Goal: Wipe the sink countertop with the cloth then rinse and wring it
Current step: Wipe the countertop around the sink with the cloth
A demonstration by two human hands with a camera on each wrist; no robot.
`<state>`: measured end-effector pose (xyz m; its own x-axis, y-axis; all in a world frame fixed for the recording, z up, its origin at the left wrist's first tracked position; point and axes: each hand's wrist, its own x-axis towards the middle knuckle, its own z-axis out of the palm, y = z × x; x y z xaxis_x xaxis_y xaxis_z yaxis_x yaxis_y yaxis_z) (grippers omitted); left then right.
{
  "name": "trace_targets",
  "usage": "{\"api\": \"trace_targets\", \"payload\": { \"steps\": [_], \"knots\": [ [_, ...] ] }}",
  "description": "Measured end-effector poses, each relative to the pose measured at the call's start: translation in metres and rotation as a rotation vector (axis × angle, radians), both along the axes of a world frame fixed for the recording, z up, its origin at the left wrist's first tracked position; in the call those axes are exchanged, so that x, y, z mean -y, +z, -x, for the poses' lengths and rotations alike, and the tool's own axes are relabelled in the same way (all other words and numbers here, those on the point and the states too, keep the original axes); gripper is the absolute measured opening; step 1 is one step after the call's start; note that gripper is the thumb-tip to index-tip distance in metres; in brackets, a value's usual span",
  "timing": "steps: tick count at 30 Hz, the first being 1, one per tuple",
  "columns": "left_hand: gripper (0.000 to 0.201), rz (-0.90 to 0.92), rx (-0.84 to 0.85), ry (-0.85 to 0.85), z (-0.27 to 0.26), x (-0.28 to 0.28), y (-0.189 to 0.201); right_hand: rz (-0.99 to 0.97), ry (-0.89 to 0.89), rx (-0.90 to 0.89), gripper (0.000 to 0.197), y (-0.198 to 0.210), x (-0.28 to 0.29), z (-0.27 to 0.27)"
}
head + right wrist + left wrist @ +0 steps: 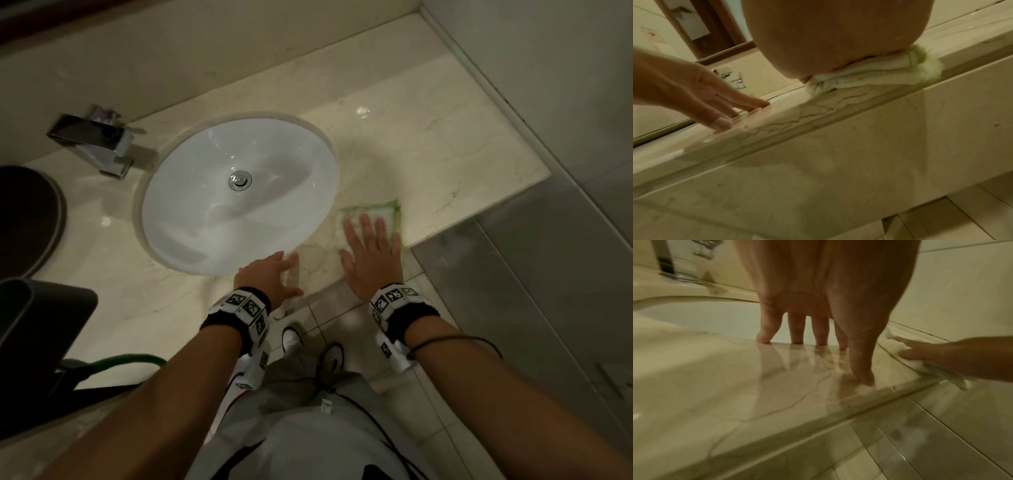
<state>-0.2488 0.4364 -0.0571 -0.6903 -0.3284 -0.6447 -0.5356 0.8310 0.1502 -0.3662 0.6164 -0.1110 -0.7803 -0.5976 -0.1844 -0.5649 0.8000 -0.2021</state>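
A folded white cloth with green edging (383, 214) (875, 76) (894, 345) lies on the cream marble countertop (428, 150), right of the sink near the front edge. My right hand (371, 246) (953, 356) presses flat on it with straight, spread fingers. My left hand (270, 274) (701, 92) rests its straight fingertips (865, 378) on the counter's front strip, just below the white oval sink (239, 192), and holds nothing. A chrome faucet (92, 140) stands at the sink's left, with no water running.
A dark round object (27, 219) and a dark grey block (41, 325) sit at the left of the counter, with a green hose (130, 361) below. The counter ends at a wall (534, 51) on the right; tiled floor (342, 315) lies below the front edge.
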Motion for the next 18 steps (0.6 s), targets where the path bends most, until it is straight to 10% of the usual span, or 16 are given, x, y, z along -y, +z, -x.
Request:
{"api": "trace_targets", "payload": {
  "steps": [18],
  "knots": [
    [0.082,-0.057,0.034,-0.152,0.003,0.007,-0.003,-0.166,0.097,0.123,0.059,0.012,-0.001,0.011]
  ]
}}
